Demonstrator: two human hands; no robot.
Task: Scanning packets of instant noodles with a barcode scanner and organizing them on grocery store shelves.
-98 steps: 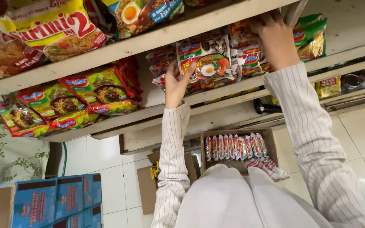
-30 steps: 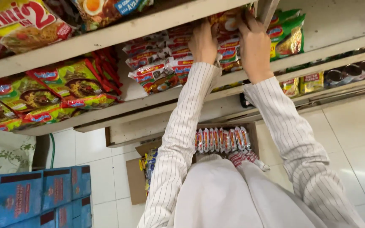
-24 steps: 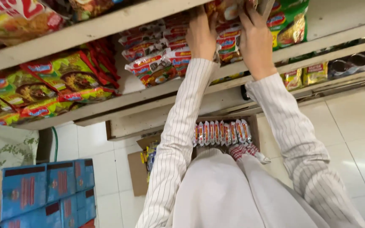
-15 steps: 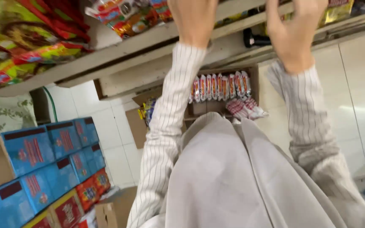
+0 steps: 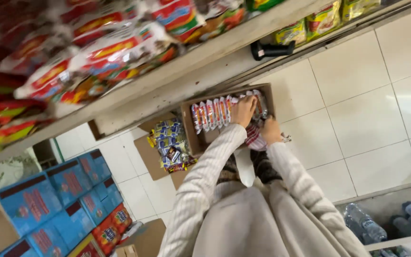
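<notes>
An open cardboard box (image 5: 269,93) sits on the tiled floor under the shelf, with a row of red-and-white noodle packets (image 5: 210,114) standing in it. My left hand (image 5: 243,110) reaches down into the box and closes on the right end of that row. Just below and to the right, my right hand (image 5: 269,131) is among loose red-and-white packets (image 5: 253,139) at the box's near side; its fingers are hidden, so its grip is unclear. Both arms are in striped sleeves.
A second open box (image 5: 143,154) of blue and yellow packets lies left of the first. Shelves (image 5: 205,52) of noodle packets run overhead, with a black handle (image 5: 269,49) beneath. Blue cartons (image 5: 67,185) are stacked at left, water bottles (image 5: 372,228) at bottom right.
Both hands have dropped from the upper shelf to the box on the floor. The view has swung downward with them.
</notes>
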